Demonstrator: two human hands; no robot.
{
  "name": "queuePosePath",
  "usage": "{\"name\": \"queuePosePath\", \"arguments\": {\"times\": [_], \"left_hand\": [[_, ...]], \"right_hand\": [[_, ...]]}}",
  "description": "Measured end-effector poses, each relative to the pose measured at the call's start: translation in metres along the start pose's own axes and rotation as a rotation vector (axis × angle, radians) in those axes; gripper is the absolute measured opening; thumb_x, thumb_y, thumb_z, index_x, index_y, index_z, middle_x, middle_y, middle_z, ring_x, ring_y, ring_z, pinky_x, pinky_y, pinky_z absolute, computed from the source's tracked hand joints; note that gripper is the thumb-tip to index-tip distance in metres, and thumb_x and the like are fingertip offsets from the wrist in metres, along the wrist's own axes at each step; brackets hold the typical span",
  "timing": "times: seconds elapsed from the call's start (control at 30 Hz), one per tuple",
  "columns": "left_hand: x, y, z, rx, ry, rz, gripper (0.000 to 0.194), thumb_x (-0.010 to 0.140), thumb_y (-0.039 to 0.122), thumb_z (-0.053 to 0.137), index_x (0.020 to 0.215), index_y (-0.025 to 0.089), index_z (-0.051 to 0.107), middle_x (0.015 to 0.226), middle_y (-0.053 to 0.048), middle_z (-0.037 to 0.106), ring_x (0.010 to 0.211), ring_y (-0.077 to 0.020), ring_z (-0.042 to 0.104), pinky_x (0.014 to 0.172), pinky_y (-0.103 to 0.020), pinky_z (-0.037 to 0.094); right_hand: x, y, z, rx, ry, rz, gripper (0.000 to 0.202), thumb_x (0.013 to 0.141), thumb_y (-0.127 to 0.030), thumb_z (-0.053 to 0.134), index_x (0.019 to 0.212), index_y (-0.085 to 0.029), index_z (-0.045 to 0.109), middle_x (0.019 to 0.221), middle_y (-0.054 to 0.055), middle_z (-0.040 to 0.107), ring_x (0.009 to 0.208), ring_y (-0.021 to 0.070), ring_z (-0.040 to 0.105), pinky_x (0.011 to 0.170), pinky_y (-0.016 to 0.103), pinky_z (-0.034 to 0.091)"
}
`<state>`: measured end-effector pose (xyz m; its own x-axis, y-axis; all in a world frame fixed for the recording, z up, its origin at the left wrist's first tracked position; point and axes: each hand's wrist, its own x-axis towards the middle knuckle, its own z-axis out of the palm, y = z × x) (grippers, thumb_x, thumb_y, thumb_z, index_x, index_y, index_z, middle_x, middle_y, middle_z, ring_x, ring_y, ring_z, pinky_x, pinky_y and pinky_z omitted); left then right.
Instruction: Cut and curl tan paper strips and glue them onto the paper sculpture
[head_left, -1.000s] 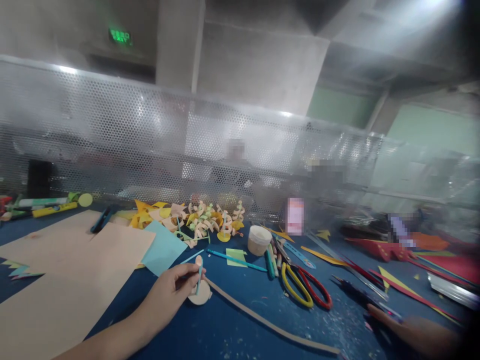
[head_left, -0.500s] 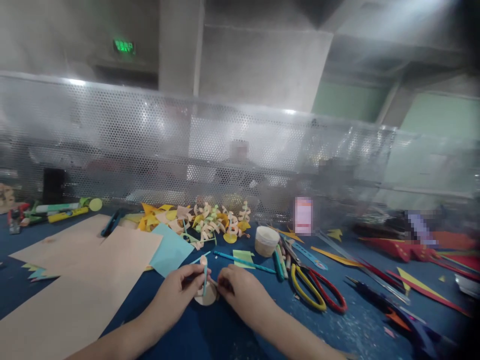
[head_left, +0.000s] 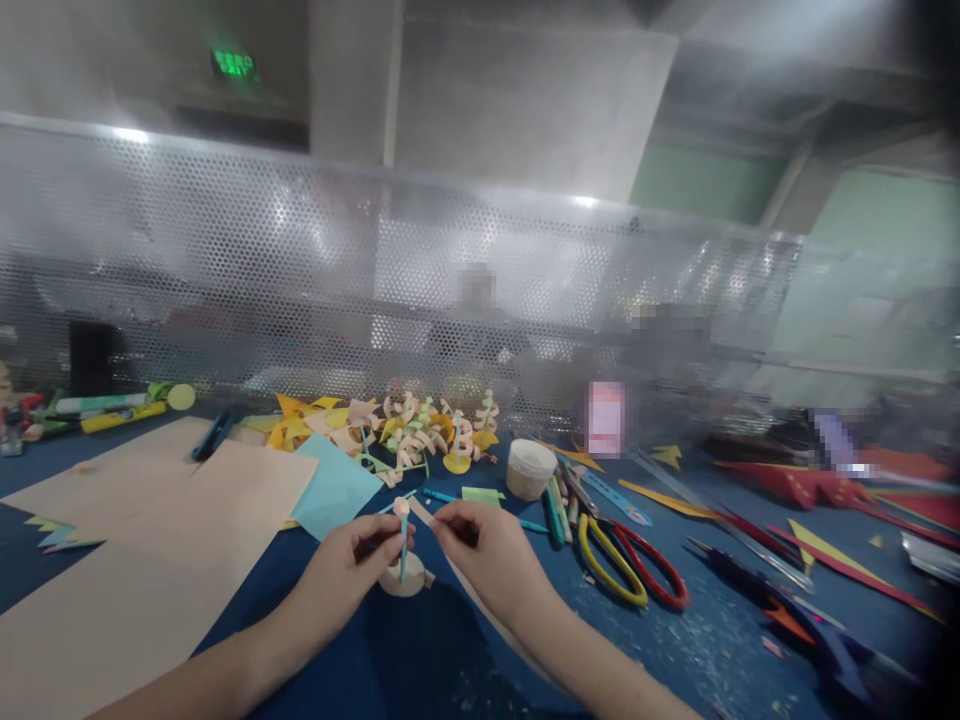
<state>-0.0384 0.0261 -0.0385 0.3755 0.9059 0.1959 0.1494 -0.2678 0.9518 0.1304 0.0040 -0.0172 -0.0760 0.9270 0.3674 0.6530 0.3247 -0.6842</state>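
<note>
My left hand (head_left: 358,562) pinches a thin blue paper stick (head_left: 404,550) that stands upright from a small round cream base (head_left: 399,578) on the table. A bit of peach paper (head_left: 402,508) caps the stick's upper end. To the right, my right hand (head_left: 487,552) is closed on a long peach paper strip (head_left: 422,512). One end of the strip points at the stick's top, while its other end trails down beneath my right forearm. Whether the strip touches the stick is hard to make out.
Peach sheets (head_left: 247,510) and a light blue sheet (head_left: 337,488) lie on the left. Paper curls (head_left: 412,430) are heaped behind my hands. To the right are a white tub (head_left: 531,470), scissors (head_left: 637,565) with yellow and red handles, and a dark blue tool (head_left: 780,595).
My right hand has risen from beside the round base and now holds the peach strip near the stick's top. My left hand stays on the stick. The view has tilted slightly down.
</note>
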Motion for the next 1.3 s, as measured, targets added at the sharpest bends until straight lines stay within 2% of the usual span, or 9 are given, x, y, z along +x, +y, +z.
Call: {"name": "queuePosePath", "arguments": {"times": [0.2,0.4,0.53,0.6,0.7,0.8,0.87,1.13,1.3], "left_hand": [[0.0,0.003,-0.001,-0.005,-0.004,0.002,0.024,0.074,0.032,0.054,0.087,0.017,0.068,0.081,-0.005,0.068,0.08,-0.0225,0.061,0.074,-0.03,0.046],[0.001,-0.002,0.0,-0.077,-0.042,0.02,0.025,0.073,0.031,0.057,0.093,0.018,0.065,0.087,-0.005,0.068,0.084,-0.0217,0.061,0.075,-0.029,0.046],[0.001,-0.006,0.001,-0.083,-0.027,0.025,0.018,0.073,0.031,0.057,0.085,0.02,0.065,0.085,-0.003,0.068,0.084,-0.0217,0.061,0.077,-0.03,0.046],[0.001,-0.006,0.0,-0.056,-0.02,0.027,0.017,0.073,0.031,0.057,0.082,0.019,0.065,0.083,-0.003,0.068,0.082,-0.0217,0.061,0.076,-0.03,0.046],[0.001,-0.006,0.0,-0.029,-0.026,0.042,0.017,0.073,0.031,0.056,0.081,0.018,0.064,0.082,-0.003,0.067,0.081,-0.0212,0.061,0.075,-0.029,0.046],[0.001,-0.006,0.0,-0.036,-0.04,0.05,0.016,0.073,0.03,0.056,0.081,0.018,0.063,0.081,-0.003,0.066,0.081,-0.021,0.06,0.074,-0.029,0.045],[0.001,-0.006,0.0,-0.066,-0.055,0.04,0.017,0.073,0.03,0.057,0.084,0.019,0.063,0.082,-0.003,0.067,0.082,-0.0211,0.06,0.075,-0.03,0.045],[0.001,-0.007,0.001,-0.162,-0.07,0.012,0.028,0.073,0.027,0.059,0.099,0.018,0.057,0.081,-0.003,0.066,0.082,-0.0201,0.06,0.076,-0.031,0.044],[0.002,-0.01,0.001,-0.181,-0.085,0.029,0.029,0.074,0.026,0.058,0.102,0.02,0.054,0.082,-0.002,0.066,0.082,-0.019,0.059,0.075,-0.03,0.043]], "right_hand": [[0.001,-0.002,-0.002,0.036,-0.032,-0.024,0.022,0.075,-0.018,0.048,0.076,-0.016,0.069,0.056,-0.001,0.061,0.051,0.0121,0.051,0.048,0.02,0.036],[0.0,-0.001,-0.002,0.012,0.011,0.002,0.024,0.077,-0.027,0.051,0.066,-0.016,0.068,0.052,0.0,0.058,0.05,0.0129,0.05,0.047,0.021,0.036],[0.001,0.002,-0.003,-0.021,0.088,0.007,0.018,0.075,-0.026,0.054,0.07,-0.017,0.069,0.071,0.006,0.06,0.066,0.0178,0.055,0.058,0.026,0.041],[0.001,0.003,-0.003,-0.002,0.071,-0.003,0.017,0.076,-0.023,0.054,0.072,-0.016,0.069,0.074,0.006,0.062,0.068,0.0173,0.056,0.06,0.025,0.043],[0.0,0.001,-0.001,0.038,0.003,-0.03,0.019,0.078,-0.02,0.051,0.072,-0.017,0.069,0.064,0.001,0.064,0.059,0.0141,0.057,0.055,0.022,0.042],[-0.002,-0.001,0.0,0.063,-0.017,-0.054,0.019,0.078,-0.017,0.05,0.08,-0.018,0.07,0.071,0.002,0.067,0.064,0.0142,0.059,0.058,0.021,0.043],[-0.003,-0.003,0.001,0.07,-0.008,-0.057,0.02,0.079,-0.017,0.05,0.084,-0.018,0.07,0.077,0.004,0.068,0.067,0.015,0.06,0.061,0.023,0.044],[-0.002,0.0,0.002,0.11,-0.016,-0.064,0.019,0.077,-0.02,0.052,0.08,-0.017,0.071,0.073,0.005,0.068,0.064,0.0166,0.06,0.06,0.025,0.045],[0.0,0.004,0.004,0.163,-0.027,-0.063,0.019,0.076,-0.021,0.052,0.078,-0.017,0.071,0.071,0.004,0.068,0.064,0.0173,0.06,0.059,0.026,0.045]]}}
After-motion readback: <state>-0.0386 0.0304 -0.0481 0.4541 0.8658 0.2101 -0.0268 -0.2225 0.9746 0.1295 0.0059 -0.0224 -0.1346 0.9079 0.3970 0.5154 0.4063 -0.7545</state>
